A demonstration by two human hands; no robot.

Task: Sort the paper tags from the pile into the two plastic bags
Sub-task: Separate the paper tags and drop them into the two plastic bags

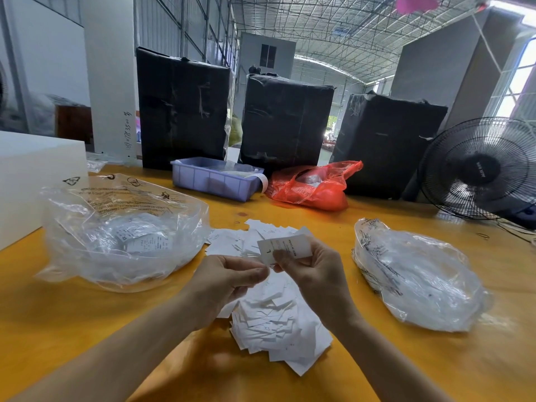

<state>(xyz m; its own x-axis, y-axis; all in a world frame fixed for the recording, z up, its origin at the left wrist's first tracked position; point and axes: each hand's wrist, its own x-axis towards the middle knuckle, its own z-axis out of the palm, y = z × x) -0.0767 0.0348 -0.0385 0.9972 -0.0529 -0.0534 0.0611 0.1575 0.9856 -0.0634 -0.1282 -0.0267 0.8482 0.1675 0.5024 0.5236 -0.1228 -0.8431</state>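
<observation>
Above pile (278,320) on worktop (362,372): right hand (313,271) pinches tag (285,246) marked L, raised to read size; left hand (229,281) fingertips pinched beside it, contents unclear; bags flank pile for sorting.

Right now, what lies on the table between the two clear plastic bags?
In the head view, the pile of paper tags lies between the left bag and the right bag, with both hands above it pinching one tag.

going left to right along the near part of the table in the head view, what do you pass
left clear plastic bag → left hand → tag marked L pinched in the right hand → right clear plastic bag. The pile of tags lies under the hands, so its place is unclear.
</observation>
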